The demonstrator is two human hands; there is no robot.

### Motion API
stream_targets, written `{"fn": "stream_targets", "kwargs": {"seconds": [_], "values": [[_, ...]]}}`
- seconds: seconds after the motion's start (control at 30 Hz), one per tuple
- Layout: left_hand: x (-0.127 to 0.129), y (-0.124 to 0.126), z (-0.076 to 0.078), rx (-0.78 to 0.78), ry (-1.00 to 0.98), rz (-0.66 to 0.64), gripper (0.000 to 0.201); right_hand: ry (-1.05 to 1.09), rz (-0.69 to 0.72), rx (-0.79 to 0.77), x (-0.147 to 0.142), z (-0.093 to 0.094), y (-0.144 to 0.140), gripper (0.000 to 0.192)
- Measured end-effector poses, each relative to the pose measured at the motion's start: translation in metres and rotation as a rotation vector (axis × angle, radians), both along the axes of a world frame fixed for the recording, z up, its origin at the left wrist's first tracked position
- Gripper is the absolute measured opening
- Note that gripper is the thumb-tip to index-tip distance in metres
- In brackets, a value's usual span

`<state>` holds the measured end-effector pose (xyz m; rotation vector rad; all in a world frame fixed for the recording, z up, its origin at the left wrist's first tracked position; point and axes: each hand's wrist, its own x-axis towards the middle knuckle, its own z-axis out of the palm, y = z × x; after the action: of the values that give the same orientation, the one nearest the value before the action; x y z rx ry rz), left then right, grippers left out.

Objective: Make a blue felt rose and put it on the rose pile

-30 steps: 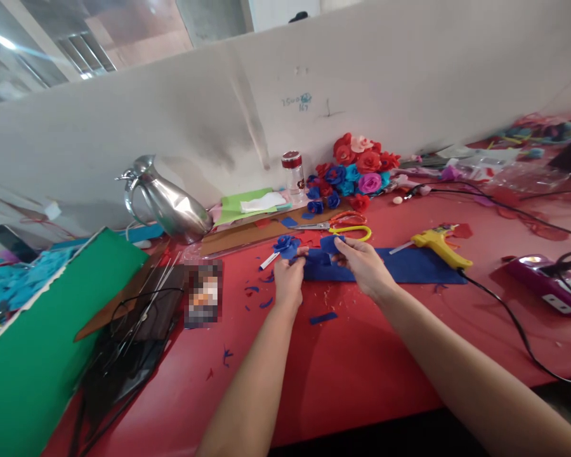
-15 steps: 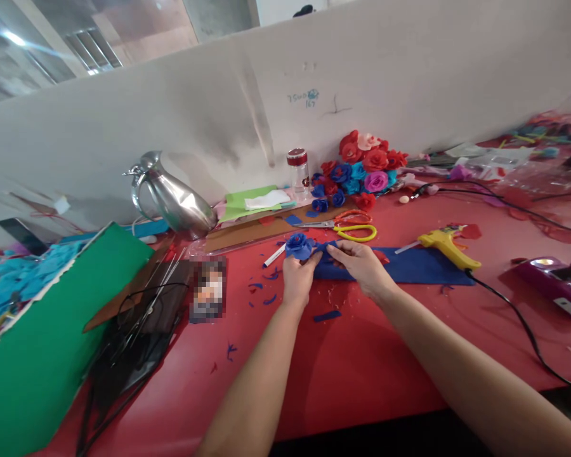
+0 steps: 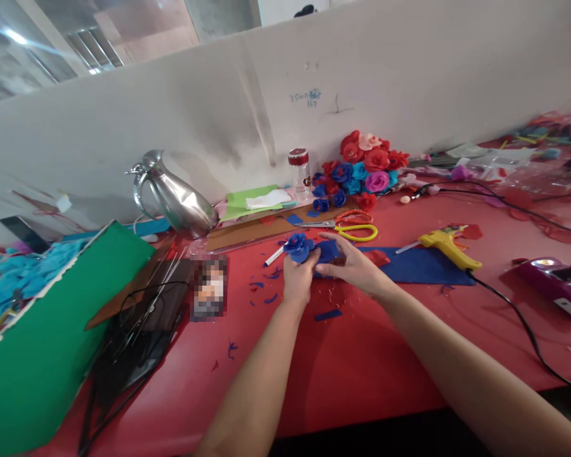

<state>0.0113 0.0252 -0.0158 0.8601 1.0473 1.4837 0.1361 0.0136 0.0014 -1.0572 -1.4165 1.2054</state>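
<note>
My left hand (image 3: 297, 279) grips a small blue felt rose (image 3: 299, 246), held just above the red table (image 3: 352, 355). My right hand (image 3: 354, 266) pinches a blue felt strip (image 3: 330, 251) against the side of that rose. Right of my hands a longer blue felt sheet (image 3: 409, 264) lies flat on the table. Small blue felt scraps (image 3: 327, 315) are scattered in front of my wrists.
A yellow glue gun (image 3: 450, 247) with a black cord rests on the blue sheet. Scissors (image 3: 349, 227), a white marker (image 3: 273, 256), a pile of felt roses (image 3: 361, 168), a small jar (image 3: 299, 166), a steel jug (image 3: 174, 200) and a green board (image 3: 47, 343) surround the spot.
My hands have come closer together. The right hand moved left and brought the blue strip against the rose, which the left hand lifted and turned slightly.
</note>
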Motion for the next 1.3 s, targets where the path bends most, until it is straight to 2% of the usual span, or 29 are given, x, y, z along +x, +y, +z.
{"fn": "stream_targets", "kwargs": {"seconds": [0.07,0.13,0.23,0.33,0.5,0.63,0.7,0.8,0.87,0.93,1.07,1.2,1.3], "values": [[0.002,-0.002,-0.001,0.008,0.027,-0.051,0.022,-0.113,0.051,0.048,-0.001,-0.003,0.001,0.027],[0.002,-0.003,-0.002,-0.006,0.058,-0.077,0.024,-0.266,0.013,0.106,-0.002,-0.006,0.003,0.003],[0.002,-0.003,-0.001,-0.016,0.046,-0.032,0.028,-0.450,-0.128,0.157,0.000,-0.007,0.005,0.014],[0.001,-0.002,0.002,-0.008,0.002,0.040,0.032,-0.491,-0.211,0.155,0.003,-0.005,0.004,0.014],[0.000,0.000,0.007,0.016,-0.116,0.085,0.037,-0.392,-0.352,0.117,0.012,-0.009,0.009,0.019],[0.002,-0.002,0.010,-0.015,-0.153,0.055,0.036,-0.327,-0.528,0.236,0.015,-0.008,0.013,0.021],[0.003,-0.004,0.010,-0.045,-0.149,0.032,0.035,-0.256,-0.473,0.225,0.013,-0.002,0.011,0.028],[0.004,-0.006,0.009,-0.056,-0.135,0.005,0.033,-0.139,-0.180,0.133,0.007,0.006,0.003,0.034],[0.004,-0.006,0.008,-0.042,-0.111,-0.003,0.029,-0.175,-0.104,0.136,0.003,0.009,-0.001,0.028],[0.003,-0.006,0.007,-0.023,-0.070,-0.020,0.025,-0.251,-0.187,0.170,0.001,0.008,-0.003,0.023],[0.001,-0.005,0.007,-0.025,0.024,-0.031,0.022,-0.287,-0.405,0.186,0.005,0.002,0.001,0.026],[-0.001,-0.003,0.005,-0.062,0.023,0.016,0.027,-0.062,-0.548,0.138,0.012,-0.001,0.008,0.023],[-0.001,-0.003,0.004,-0.018,0.043,0.051,0.022,0.100,-0.573,0.099,0.013,0.002,0.009,0.021]]}}
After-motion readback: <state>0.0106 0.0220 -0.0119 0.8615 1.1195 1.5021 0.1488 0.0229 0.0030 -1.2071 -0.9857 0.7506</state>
